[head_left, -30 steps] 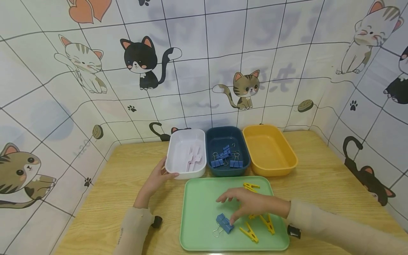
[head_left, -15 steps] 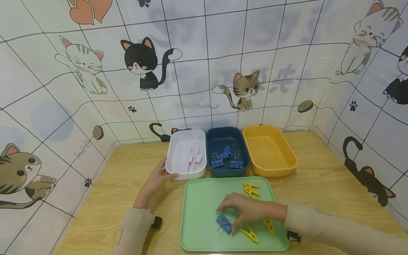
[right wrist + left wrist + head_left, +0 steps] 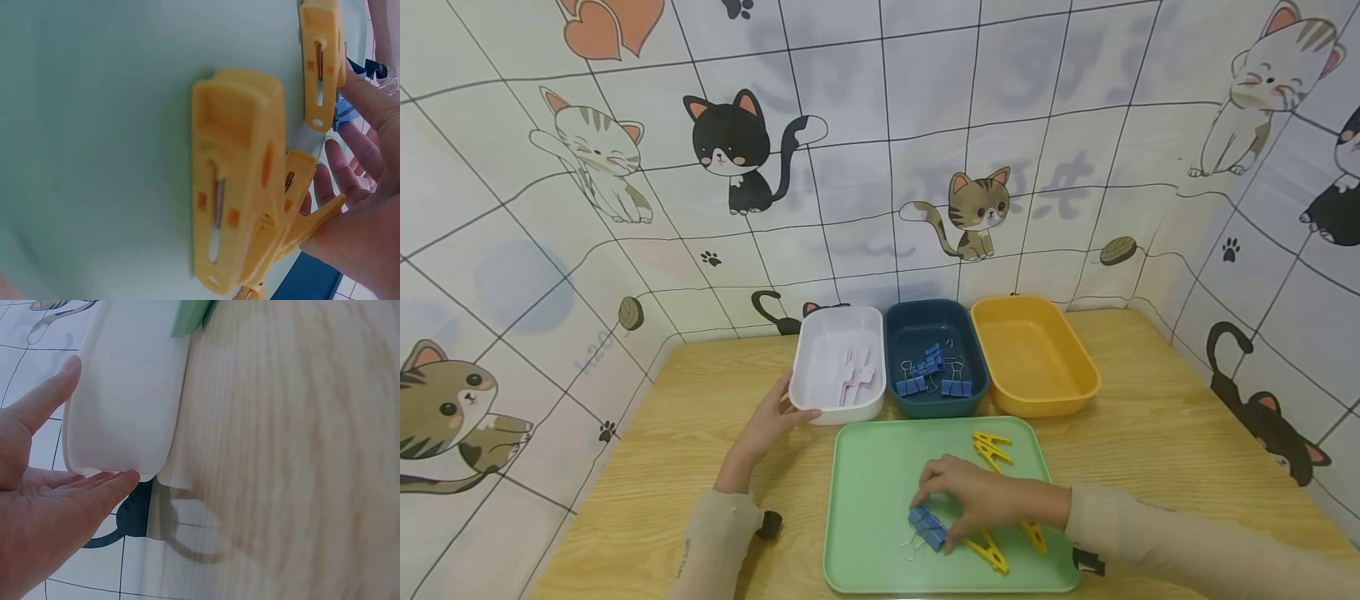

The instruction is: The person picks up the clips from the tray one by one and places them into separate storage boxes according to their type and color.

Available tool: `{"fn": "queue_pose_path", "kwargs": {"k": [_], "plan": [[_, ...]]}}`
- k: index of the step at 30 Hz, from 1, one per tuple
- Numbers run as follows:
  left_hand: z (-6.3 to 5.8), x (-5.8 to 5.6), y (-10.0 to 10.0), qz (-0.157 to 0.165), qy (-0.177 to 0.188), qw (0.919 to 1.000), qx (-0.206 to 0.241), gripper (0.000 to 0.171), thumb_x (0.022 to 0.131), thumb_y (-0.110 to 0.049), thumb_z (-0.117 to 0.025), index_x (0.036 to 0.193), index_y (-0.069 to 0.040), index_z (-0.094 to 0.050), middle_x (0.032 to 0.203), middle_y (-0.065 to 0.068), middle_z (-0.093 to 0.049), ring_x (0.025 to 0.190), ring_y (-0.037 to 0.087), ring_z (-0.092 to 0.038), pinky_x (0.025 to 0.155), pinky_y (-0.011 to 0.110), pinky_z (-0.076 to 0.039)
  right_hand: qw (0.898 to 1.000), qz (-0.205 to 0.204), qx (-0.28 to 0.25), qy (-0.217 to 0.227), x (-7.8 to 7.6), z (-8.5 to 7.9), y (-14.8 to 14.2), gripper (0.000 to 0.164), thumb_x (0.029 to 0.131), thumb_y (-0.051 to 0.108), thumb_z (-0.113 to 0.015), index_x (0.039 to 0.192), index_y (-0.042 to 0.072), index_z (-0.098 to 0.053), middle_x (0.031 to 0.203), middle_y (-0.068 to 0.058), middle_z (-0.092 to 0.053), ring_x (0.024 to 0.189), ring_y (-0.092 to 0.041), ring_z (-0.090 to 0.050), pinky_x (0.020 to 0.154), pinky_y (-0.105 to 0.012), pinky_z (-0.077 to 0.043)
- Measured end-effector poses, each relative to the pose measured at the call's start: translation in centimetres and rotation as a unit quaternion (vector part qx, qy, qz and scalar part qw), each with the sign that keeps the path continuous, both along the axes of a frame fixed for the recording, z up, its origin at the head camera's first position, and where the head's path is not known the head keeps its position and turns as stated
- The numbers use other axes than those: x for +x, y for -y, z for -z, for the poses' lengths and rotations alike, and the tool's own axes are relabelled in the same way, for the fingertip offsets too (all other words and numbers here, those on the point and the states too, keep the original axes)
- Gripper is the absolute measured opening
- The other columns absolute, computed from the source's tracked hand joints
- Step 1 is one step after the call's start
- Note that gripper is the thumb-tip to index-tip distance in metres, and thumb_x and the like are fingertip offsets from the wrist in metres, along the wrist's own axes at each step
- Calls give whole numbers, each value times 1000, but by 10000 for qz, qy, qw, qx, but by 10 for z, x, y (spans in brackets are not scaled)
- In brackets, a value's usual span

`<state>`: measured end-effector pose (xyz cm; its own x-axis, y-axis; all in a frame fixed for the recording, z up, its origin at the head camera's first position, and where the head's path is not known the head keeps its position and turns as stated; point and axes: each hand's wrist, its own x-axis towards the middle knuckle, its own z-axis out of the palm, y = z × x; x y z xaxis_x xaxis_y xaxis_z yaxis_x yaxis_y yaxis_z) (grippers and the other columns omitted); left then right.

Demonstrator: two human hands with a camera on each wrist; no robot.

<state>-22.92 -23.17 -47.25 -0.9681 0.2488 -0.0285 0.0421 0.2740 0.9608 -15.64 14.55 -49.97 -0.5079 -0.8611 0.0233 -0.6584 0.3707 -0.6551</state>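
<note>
My left hand (image 3: 767, 427) holds the near left corner of a white plastic bin (image 3: 817, 354), thumb along its front end and fingers at its side. Inside that bin lie several pale clips (image 3: 857, 375). Over the green tray (image 3: 865, 467), my right hand (image 3: 973, 493) pinches a blue binder clip (image 3: 928, 528) between thumb and fingers; the clip is still down at the tray, its wire handle toward the lower left. Several yellow clothespins (image 3: 989, 553) lie on the tray beside and partly under the right hand. In the right wrist view a yellow clothespin (image 3: 228, 181) looms close.
A dark blue bin (image 3: 932, 321) with several blue binder clips (image 3: 955, 388) stands beside the white one. Right of it is a yellow bin (image 3: 1030, 350) with nothing visible inside. A cat-patterned wall covering (image 3: 857, 192) rises behind the wooden table (image 3: 700, 383).
My right hand has come down and its thumb and fingers have closed onto the blue binder clip. The left hand stays at the white bin.
</note>
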Motion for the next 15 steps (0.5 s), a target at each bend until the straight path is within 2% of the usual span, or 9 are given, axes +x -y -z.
{"fn": "queue_pose_path", "kwargs": {"k": [2,5,12,15], "plan": [[-1,0,0,-13,6,10000,-3,95,97,-11,-76,170,-9,-15,175,19,-17,157,48,-27,123,59,-36,10000,1,13,16,2,-7,1,54,80,35,-94,129,24,-74,120,13,-59,113,-4,-49,99,-29,-50],[-1,1,0,-23,4,10000,-39,94,98,-11,-76,170,-9,-15,175,19,-17,157,48,-26,123,60,-35,9998,62,120,147,9,-28,4,51,82,31,-92,129,19,-74,120,10,-62,114,-5,-51,102,-30,-51],[-1,1,0,0,-41,10000,-52,94,98,-11,-76,169,-8,-15,175,19,-17,157,49,-25,123,61,-34,9979,314,283,491,10,-40,6,54,82,26,-92,132,17,-72,124,9,-67,117,-7,-57,107,-31,-51],[-1,1,0,-3,-42,10000,-55,94,98,-11,-76,170,-8,-15,175,19,-17,157,49,-25,123,61,-34,9981,329,232,466,8,-40,7,54,82,28,-92,132,18,-73,124,10,-68,118,-7,-59,107,-32,-52]]}}
